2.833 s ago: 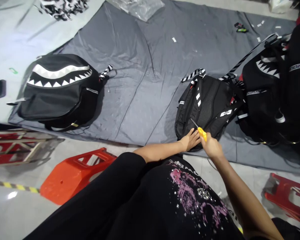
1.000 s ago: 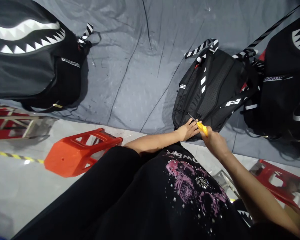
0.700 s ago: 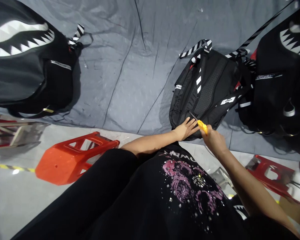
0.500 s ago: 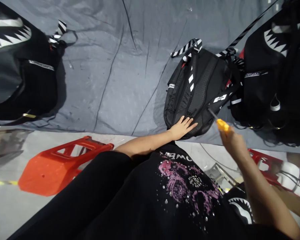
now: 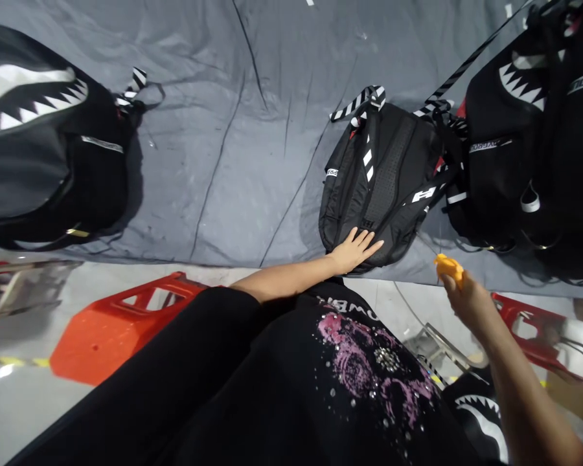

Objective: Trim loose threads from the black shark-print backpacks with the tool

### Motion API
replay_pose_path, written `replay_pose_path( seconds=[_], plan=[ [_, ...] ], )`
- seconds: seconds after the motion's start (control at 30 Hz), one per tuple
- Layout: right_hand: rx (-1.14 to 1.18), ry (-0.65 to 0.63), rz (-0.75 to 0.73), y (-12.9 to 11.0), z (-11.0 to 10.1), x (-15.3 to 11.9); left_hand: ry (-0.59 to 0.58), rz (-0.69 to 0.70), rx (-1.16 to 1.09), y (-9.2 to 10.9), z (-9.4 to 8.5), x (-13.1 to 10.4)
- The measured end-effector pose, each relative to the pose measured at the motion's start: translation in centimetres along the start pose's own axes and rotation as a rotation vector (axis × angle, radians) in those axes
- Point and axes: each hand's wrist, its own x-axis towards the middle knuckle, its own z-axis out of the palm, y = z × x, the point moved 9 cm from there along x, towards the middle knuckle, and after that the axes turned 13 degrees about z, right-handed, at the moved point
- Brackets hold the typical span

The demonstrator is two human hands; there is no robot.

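Left hand (image 5: 354, 249) flat, fingers spread, on backpack (image 5: 383, 175) near end; pack's long axis runs away. Right hand (image 5: 466, 299) apart, gripping yellow-handled tool (image 5: 449, 266), blade probably hidden.

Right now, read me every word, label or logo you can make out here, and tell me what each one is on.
"H": white mark on a strap of the black mesh-backed backpack under the left hand.
Small white side tab on that backpack: too small to read.
Grey lettered strips on the shark-teeth backpacks: upside down and cut off, unreadable.
White lettering on the black printed shirt: upside down, partly hidden.
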Motion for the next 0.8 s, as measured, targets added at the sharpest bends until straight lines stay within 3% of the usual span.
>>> replay_pose_path(
  seconds=[0.13,0.23,0.3,0.37,0.47,0.53,0.6,0.63,0.7,0.77,0.8],
  plan=[
    [0.183,-0.138,0.092,2.0,2.2,-1.2,0.034,0.006,-0.014,-0.2,-0.4,0.0],
    [0.347,-0.209,0.028,1.9,3.5,-3.5,0.099,-0.028,-0.059,-1.4,-1.3,0.9],
    [0.426,-0.205,-0.035,1.4,4.2,-5.1,0.18,-0.073,-0.113,-2.7,-2.9,2.0],
    [0.461,-0.197,-0.087,0.9,4.9,-6.5,0.305,-0.128,-0.208,-4.4,-5.5,3.1],
    [0.527,-0.143,-0.163,0.2,5.0,-7.5,0.581,-0.262,-0.395,-7.6,-11.1,3.8],
    [0.583,-0.028,-0.209,0.0,3.8,-7.6,0.811,-0.39,-0.461,-9.8,-14.9,2.9],
    [0.626,0.054,-0.271,-0.3,2.6,-7.4,1.038,-0.536,-0.453,-11.3,-17.4,0.9],
    [0.643,0.059,-0.305,-0.7,2.3,-7.2,1.132,-0.616,-0.441,-11.7,-17.7,-0.3],
    [0.668,0.007,-0.375,-1.8,2.5,-6.6,1.231,-0.785,-0.452,-11.5,-16.1,-3.0],
    [0.68,-0.057,-0.426,-3.1,3.5,-5.9,1.115,-0.88,-0.545,-10.2,-12.3,-4.8],
    [0.674,-0.09,-0.444,-3.7,4.2,-5.5,0.986,-0.884,-0.609,-8.9,-9.9,-5.5]
  ],
)
